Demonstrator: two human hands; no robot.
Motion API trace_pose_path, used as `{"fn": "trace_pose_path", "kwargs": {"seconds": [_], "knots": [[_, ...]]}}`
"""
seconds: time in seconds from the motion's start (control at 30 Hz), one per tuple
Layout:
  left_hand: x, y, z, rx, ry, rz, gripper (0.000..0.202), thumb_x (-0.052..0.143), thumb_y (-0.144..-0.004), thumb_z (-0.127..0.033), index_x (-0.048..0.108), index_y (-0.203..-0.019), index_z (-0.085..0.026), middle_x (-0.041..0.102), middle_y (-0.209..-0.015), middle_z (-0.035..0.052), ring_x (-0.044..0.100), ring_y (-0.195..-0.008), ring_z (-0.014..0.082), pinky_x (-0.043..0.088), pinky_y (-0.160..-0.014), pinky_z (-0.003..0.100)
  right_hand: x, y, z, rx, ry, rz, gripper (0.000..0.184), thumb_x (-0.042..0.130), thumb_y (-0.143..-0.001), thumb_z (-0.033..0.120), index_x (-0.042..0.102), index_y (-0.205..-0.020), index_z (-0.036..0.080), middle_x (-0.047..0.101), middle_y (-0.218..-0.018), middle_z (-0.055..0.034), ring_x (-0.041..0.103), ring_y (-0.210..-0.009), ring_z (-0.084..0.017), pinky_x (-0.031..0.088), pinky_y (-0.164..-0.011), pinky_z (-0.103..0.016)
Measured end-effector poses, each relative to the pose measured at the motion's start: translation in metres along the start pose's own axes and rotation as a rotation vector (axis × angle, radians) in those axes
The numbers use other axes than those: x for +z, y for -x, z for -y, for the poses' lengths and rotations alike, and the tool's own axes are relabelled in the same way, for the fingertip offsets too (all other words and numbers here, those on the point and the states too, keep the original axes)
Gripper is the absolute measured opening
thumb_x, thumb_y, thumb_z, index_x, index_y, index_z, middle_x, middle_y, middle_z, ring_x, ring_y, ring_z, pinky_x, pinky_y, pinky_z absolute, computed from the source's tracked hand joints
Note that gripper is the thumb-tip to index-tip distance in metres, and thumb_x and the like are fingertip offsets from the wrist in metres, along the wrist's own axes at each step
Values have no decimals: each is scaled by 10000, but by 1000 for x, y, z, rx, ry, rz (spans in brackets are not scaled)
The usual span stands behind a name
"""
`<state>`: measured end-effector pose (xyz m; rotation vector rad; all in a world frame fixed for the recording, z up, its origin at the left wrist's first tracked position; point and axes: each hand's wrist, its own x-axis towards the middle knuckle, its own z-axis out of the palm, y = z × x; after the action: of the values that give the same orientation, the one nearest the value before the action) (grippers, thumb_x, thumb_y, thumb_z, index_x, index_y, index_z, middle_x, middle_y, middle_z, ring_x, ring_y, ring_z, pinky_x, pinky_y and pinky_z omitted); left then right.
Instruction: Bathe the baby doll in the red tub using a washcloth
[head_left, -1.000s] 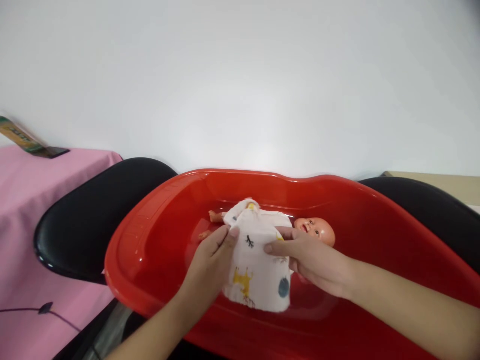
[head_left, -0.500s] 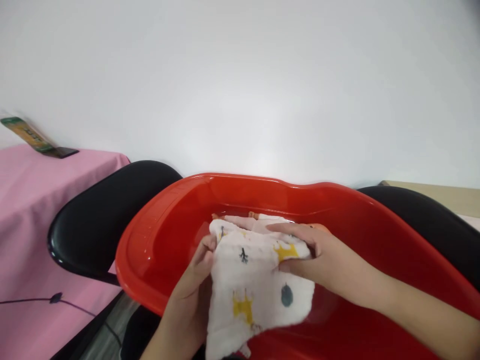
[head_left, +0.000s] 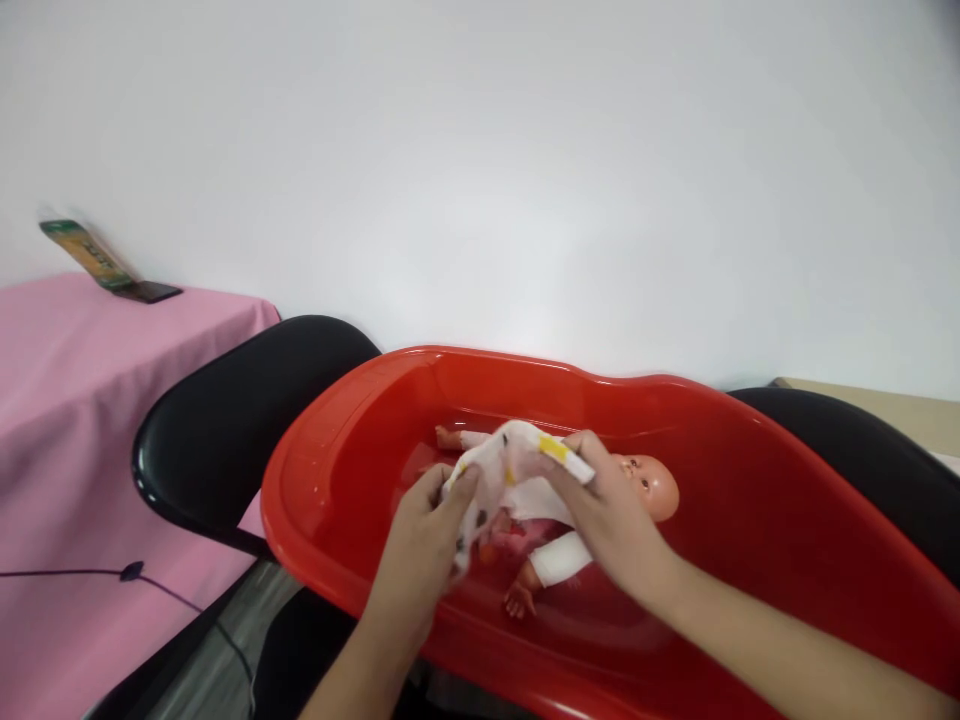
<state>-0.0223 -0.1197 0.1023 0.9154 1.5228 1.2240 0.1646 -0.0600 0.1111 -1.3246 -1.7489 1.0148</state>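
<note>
Inside the red plastic baby tub (head_left: 322, 500), the printed muslin cloth (head_left: 499, 475) was bunched between your hands, just above the chest of the vinyl baby doll (head_left: 645, 490). The cloth looked soft and light, likely to cling if wet; its gathered folds seemed the surest place to hold. Your left hand (head_left: 424, 560) was curled closed on a lower fold, while your right hand (head_left: 611, 520) pinched the yellow-marked edge. The doll lay on its back in a white garment, its smooth body probably slippery. Beyond the tub stood black padded seats (head_left: 240, 430) and a pink-covered table (head_left: 97, 400), where a green-and-yellow package (head_left: 86, 250) leaned; its lettering was unreadable.
</note>
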Motion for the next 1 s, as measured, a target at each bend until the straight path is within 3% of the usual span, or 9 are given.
{"fn": "trace_pose_path", "kwargs": {"seconds": [0.13,0.23,0.33,0.43,0.5,0.67,0.73,0.87,1.0], "knots": [[19,14,-1,-160,676,132,456,695,-921,-533,699,-1250,-217,733,-1192,98,705,-1090,227,583,-925,307,42,10,12,-479,323,240,370,423,-1049,298,582,-1354,162,563,-1500,-155,514,-1423,-277,461,-1175,-499],[13,12,7,-225,784,-31,426,785,-861,-423,723,-1208,-183,739,-1221,119,710,-1135,239,589,-974,311,65,18,18,-802,508,341,477,442,-1022,209,497,-1474,65,420,-1610,-194,308,-1559,-301,282,-1299,-532],[-18,-3,15,-170,655,-183,431,811,-820,-398,724,-1169,-162,760,-1148,129,744,-1041,261,624,-894,338,70,26,19,-923,503,483,434,458,-1034,249,556,-1422,81,517,-1552,-152,430,-1491,-266,297,-1303,-447],[-72,-28,14,54,266,-296,525,861,-755,-407,697,-1199,-180,768,-1072,102,762,-898,250,633,-754,316,52,30,16,-863,465,670,354,440,-1052,269,641,-1322,159,611,-1470,-71,565,-1369,-218,384,-1251,-409],[-113,-51,8,36,91,-409,644,889,-709,-394,644,-1271,-196,768,-969,90,750,-724,248,631,-648,364,31,31,11,-718,455,726,358,439,-1048,258,653,-1331,208,635,-1442,-34,595,-1333,-204,428,-1216,-405],[-195,-119,-2,-22,-192,-293,607,810,-770,-343,585,-1303,-162,754,-961,103,752,-804,274,621,-718,405,-20,31,-5,-326,442,693,381,473,-1031,306,650,-1368,293,616,-1466,-16,558,-1380,-199,460,-1190,-380],[-216,-141,0,-54,-595,-268,511,752,-800,-379,633,-1236,-140,746,-969,122,733,-835,299,600,-752,420,-37,33,-11,-279,429,696,375,443,-1044,317,663,-1347,320,611,-1469,-14,559,-1377,-187,458,-1188,-362],[-233,-156,3,162,-1283,-217,519,625,-882,-425,644,-1260,-70,641,-1288,198,617,-1176,390,491,-1023,508,-69,35,-31,-257,478,648,415,439,-1039,334,639,-1402,326,611,-1464,-45,578,-1352,-228,439,-1196,-416],[-189,-143,-2,576,-1383,-246,466,452,-1003,-381,578,-1352,-99,525,-1456,161,485,-1347,342,377,-1168,493,-96,10,-68,-133,435,458,415,468,-1025,467,691,-1308,262,666,-1360,-105,623,-1252,-286,472,-1133,-470]]}}
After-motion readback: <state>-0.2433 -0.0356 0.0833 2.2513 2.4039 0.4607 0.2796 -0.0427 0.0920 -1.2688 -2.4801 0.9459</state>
